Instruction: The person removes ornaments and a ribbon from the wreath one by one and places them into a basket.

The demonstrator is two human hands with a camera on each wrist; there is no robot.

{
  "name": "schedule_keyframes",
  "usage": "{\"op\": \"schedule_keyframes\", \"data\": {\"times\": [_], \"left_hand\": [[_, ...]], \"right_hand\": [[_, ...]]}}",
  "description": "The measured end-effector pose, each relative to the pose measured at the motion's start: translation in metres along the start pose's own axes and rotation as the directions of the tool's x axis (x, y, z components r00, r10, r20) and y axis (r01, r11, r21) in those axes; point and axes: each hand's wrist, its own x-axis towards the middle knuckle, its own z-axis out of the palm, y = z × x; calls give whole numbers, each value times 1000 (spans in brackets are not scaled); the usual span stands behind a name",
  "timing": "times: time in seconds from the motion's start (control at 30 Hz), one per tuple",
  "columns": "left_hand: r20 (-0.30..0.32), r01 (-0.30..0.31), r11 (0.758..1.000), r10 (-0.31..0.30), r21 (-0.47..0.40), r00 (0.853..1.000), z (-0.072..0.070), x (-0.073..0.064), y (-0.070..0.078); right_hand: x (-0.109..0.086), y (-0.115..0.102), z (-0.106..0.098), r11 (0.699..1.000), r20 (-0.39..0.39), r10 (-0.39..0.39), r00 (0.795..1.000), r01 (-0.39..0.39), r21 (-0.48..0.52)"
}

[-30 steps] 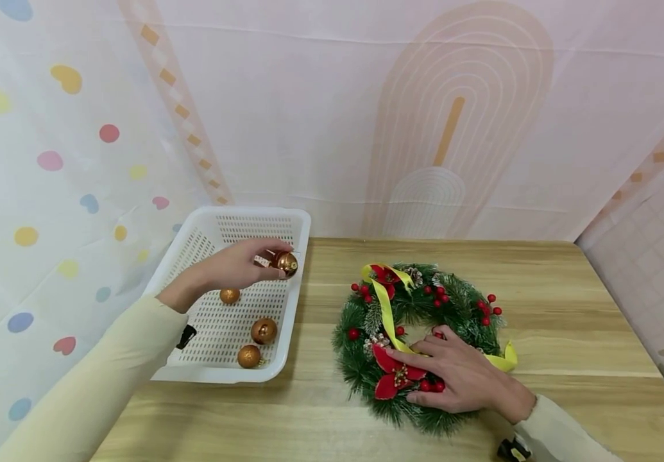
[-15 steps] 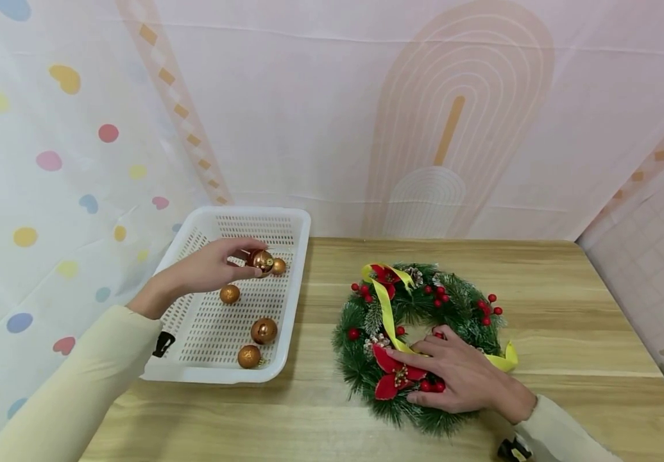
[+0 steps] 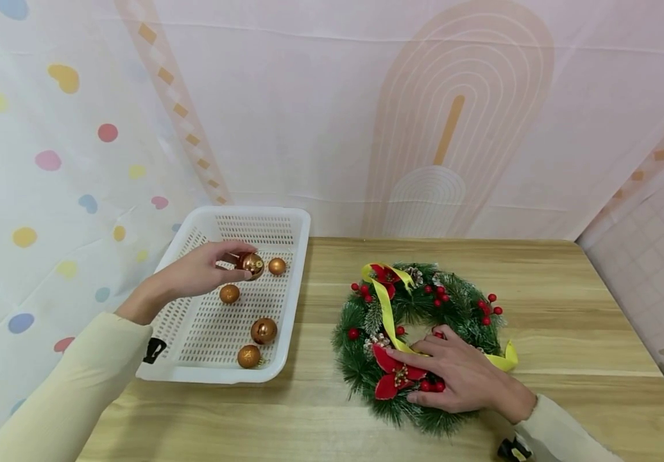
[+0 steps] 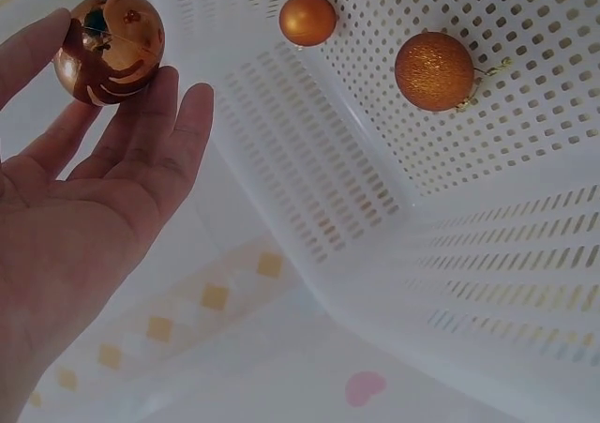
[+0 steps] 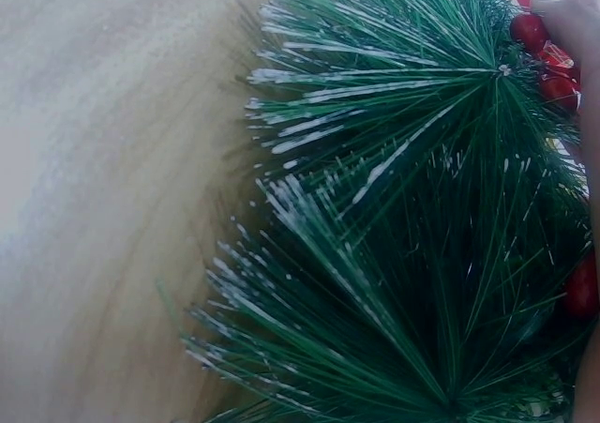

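In the head view, my left hand point(image 3: 195, 273) holds a shiny copper Christmas bauble point(image 3: 253, 265) by its sides, above the far part of a white plastic basket point(image 3: 290, 321). In the left wrist view, the same bauble point(image 4: 117, 48) sits between the thumb and fingertips, clear of the basket floor. My right hand point(image 3: 461, 375) rests on the near right of a green Christmas wreath point(image 3: 360, 378), its index finger stretched along a red poinsettia point(image 3: 386, 387). The right wrist view is mostly pine needles point(image 5: 375, 301), with the hand only at the right edge.
Inside the basket lie several copper baubles: a small one point(image 3: 276, 265), a textured one point(image 3: 229, 294), a larger shiny one point(image 3: 263, 330) and another textured one point(image 3: 249, 356). A yellow ribbon point(image 3: 386, 308) trails over the wreath. Behind the wooden table point(image 3: 568, 321) hangs a patterned cloth point(image 3: 332, 128).
My left hand has moved left with the bauble, away from the basket's right rim. The small bauble beneath has come into view. My right hand and the wreath have stayed still.
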Motion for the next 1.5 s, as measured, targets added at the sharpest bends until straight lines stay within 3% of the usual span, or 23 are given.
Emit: {"op": "schedule_keyframes", "data": {"times": [0.93, 1.5], "left_hand": [[2, 51, 999, -51, -13, 999, -2, -8, -18], [6, 11, 1000, -11, -13, 1000, 8, -4, -9]], "right_hand": [[-1, 0, -1, 1000, 18, 18, 1000, -18, 5], [0, 0, -2, 999, 29, 30, 999, -31, 22]]}}
